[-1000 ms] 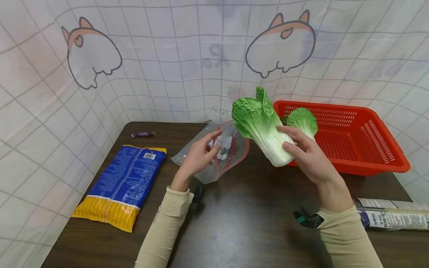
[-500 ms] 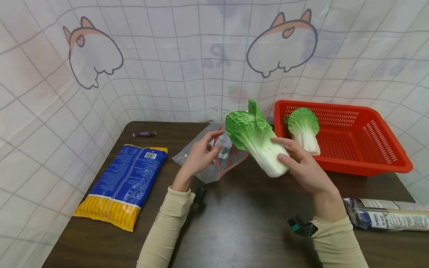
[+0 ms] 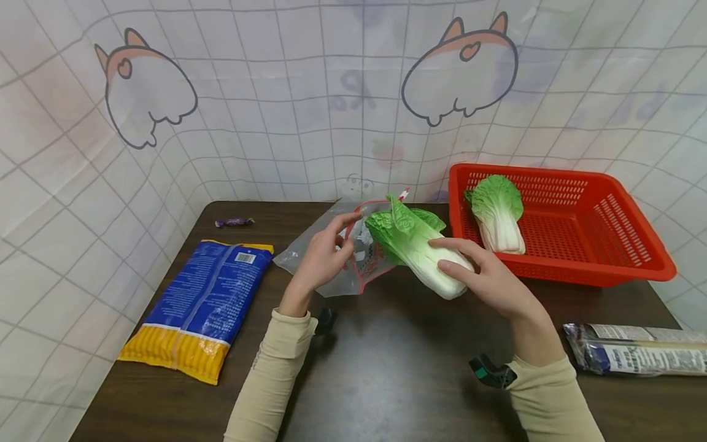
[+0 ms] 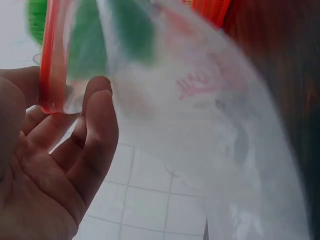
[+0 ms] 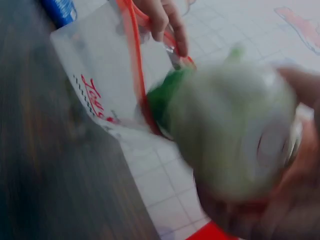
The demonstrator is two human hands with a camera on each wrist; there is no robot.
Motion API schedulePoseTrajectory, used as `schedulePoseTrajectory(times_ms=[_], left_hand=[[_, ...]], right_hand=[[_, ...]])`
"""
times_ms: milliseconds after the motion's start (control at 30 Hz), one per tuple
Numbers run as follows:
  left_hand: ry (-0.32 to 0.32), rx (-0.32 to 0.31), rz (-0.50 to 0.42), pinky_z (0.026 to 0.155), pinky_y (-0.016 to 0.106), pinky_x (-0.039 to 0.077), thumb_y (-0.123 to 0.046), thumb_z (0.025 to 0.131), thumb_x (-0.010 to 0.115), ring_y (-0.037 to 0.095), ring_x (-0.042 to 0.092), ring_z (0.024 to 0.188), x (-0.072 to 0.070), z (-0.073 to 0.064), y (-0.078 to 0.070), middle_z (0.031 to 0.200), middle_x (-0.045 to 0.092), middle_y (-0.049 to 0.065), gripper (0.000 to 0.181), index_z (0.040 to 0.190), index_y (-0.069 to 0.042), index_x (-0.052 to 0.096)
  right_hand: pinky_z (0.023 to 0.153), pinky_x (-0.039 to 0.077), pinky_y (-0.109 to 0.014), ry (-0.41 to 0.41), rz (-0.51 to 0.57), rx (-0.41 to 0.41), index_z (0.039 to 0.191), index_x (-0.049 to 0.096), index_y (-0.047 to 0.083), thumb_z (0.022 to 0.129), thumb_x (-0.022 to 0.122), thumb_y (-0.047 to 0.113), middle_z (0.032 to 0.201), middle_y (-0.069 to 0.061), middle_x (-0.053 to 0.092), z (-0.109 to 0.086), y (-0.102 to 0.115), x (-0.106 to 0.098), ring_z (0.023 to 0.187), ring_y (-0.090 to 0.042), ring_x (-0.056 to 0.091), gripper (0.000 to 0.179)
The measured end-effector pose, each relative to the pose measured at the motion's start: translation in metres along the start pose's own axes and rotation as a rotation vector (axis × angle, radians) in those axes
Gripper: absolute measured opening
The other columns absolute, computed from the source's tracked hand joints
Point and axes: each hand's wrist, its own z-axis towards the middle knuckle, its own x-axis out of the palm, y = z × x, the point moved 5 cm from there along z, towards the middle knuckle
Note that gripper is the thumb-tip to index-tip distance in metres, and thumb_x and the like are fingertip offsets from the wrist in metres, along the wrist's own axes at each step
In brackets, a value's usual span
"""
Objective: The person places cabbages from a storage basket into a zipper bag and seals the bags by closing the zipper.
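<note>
A clear zip bag (image 3: 337, 279) with a red-edged mouth and red print lies over the table, its mouth facing right. My left hand (image 3: 323, 255) pinches the bag's red rim; the left wrist view shows the rim (image 4: 46, 60) between thumb and fingers. My right hand (image 3: 486, 273) grips a napa cabbage (image 3: 422, 252) by its white base. The cabbage's green leaf end is at the bag's mouth, showing through the film in the left wrist view. Blurred in the right wrist view, the cabbage base (image 5: 235, 135) fills the foreground.
A red plastic basket (image 3: 580, 270) stands at the back right with a second cabbage (image 3: 499, 215) in it. A blue and yellow packet (image 3: 199, 307) lies left, a purple-wrapped candy (image 3: 234, 222) behind it. A clear and white package (image 3: 635, 350) lies at the right edge.
My right hand has brought the cabbage left and down, and its leaf end has gone to the bag's mouth. My left hand has stayed at the bag's rim.
</note>
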Motion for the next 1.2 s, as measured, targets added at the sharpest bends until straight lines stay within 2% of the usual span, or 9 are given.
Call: schedulePoseTrajectory(times_ms=[133, 267, 333, 533, 633, 767, 967, 1067, 1200], left_hand=[[-0.030, 0.032, 0.061, 0.046, 0.030, 0.044, -0.002, 0.094, 0.047, 0.010, 0.055, 0.051, -0.004, 0.000, -0.002, 0.101, 0.066, 0.005, 0.050, 0.142, -0.017, 0.049], [-0.017, 0.032, 0.066, 0.046, 0.030, 0.043, -0.003, 0.094, 0.047, 0.011, 0.055, 0.052, -0.003, 0.000, -0.003, 0.096, 0.066, 0.006, 0.050, 0.142, -0.016, 0.048], [-0.005, 0.025, 0.050, 0.046, 0.030, 0.044, -0.002, 0.094, 0.047, 0.012, 0.056, 0.053, -0.002, 0.000, -0.003, 0.108, 0.066, 0.007, 0.051, 0.143, -0.017, 0.047], [0.025, 0.001, -0.053, 0.050, 0.031, 0.049, -0.004, 0.098, 0.047, 0.016, 0.059, 0.059, -0.001, -0.001, -0.002, 0.127, 0.060, 0.009, 0.049, 0.145, -0.018, 0.045], [0.040, -0.019, -0.149, 0.054, 0.034, 0.052, -0.006, 0.100, 0.046, 0.019, 0.059, 0.062, -0.001, -0.002, -0.001, 0.118, 0.062, 0.014, 0.048, 0.146, -0.017, 0.043], [0.040, -0.027, -0.240, 0.056, 0.038, 0.052, -0.002, 0.100, 0.044, 0.022, 0.060, 0.065, -0.003, -0.002, 0.001, 0.135, 0.056, 0.006, 0.049, 0.146, -0.020, 0.043], [0.013, -0.026, -0.213, 0.055, 0.042, 0.052, 0.000, 0.099, 0.045, 0.026, 0.062, 0.066, -0.005, -0.002, 0.000, 0.143, 0.049, 0.002, 0.050, 0.145, -0.020, 0.045], [0.004, -0.013, -0.169, 0.052, 0.039, 0.050, 0.000, 0.099, 0.046, 0.026, 0.060, 0.062, -0.005, -0.001, -0.002, 0.137, 0.053, 0.008, 0.051, 0.145, -0.020, 0.045], [-0.004, 0.034, -0.119, 0.048, 0.031, 0.048, 0.000, 0.098, 0.046, 0.019, 0.058, 0.058, -0.005, -0.001, -0.003, 0.134, 0.055, 0.008, 0.052, 0.145, -0.022, 0.046]], right_hand=[[0.098, 0.035, -0.032, -0.034, -0.193, -0.010, 0.132, 0.061, 0.023, 0.096, 0.063, 0.027, 0.135, -0.002, 0.053, -0.002, 0.007, 0.000, 0.125, -0.019, 0.043, 0.036], [0.097, 0.037, -0.027, -0.023, -0.118, -0.022, 0.134, 0.060, 0.023, 0.097, 0.062, 0.023, 0.136, -0.001, 0.052, -0.004, 0.009, -0.002, 0.123, -0.017, 0.044, 0.036], [0.092, 0.041, -0.023, -0.004, 0.047, -0.029, 0.136, 0.057, 0.020, 0.100, 0.057, 0.018, 0.136, -0.001, 0.049, -0.005, 0.008, -0.003, 0.118, -0.015, 0.046, 0.036], [0.082, 0.052, -0.029, 0.176, 0.842, -0.156, 0.139, 0.046, 0.017, 0.106, 0.033, 0.012, 0.131, -0.005, 0.046, -0.004, 0.004, 0.003, 0.106, -0.016, 0.057, 0.036], [0.085, 0.052, -0.032, 0.250, 0.996, -0.155, 0.138, 0.044, 0.020, 0.107, 0.031, 0.016, 0.130, -0.004, 0.049, 0.001, 0.000, 0.011, 0.109, -0.018, 0.056, 0.034], [0.080, 0.052, -0.029, 0.173, 0.802, -0.053, 0.137, 0.046, 0.019, 0.107, 0.034, 0.016, 0.125, -0.006, 0.048, 0.006, -0.013, 0.015, 0.101, -0.016, 0.057, 0.032], [0.083, 0.046, -0.027, 0.021, 0.131, 0.050, 0.137, 0.054, 0.019, 0.101, 0.054, 0.023, 0.136, -0.005, 0.048, 0.005, -0.015, 0.010, 0.111, -0.022, 0.048, 0.037], [0.084, 0.045, -0.031, 0.036, -0.071, 0.026, 0.133, 0.059, 0.025, 0.098, 0.059, 0.026, 0.133, -0.002, 0.052, 0.003, -0.007, 0.012, 0.110, -0.022, 0.048, 0.035], [0.088, 0.044, -0.033, 0.102, -0.207, -0.061, 0.128, 0.063, 0.029, 0.096, 0.063, 0.024, 0.126, 0.004, 0.056, 0.002, 0.000, 0.016, 0.110, -0.015, 0.049, 0.032]])
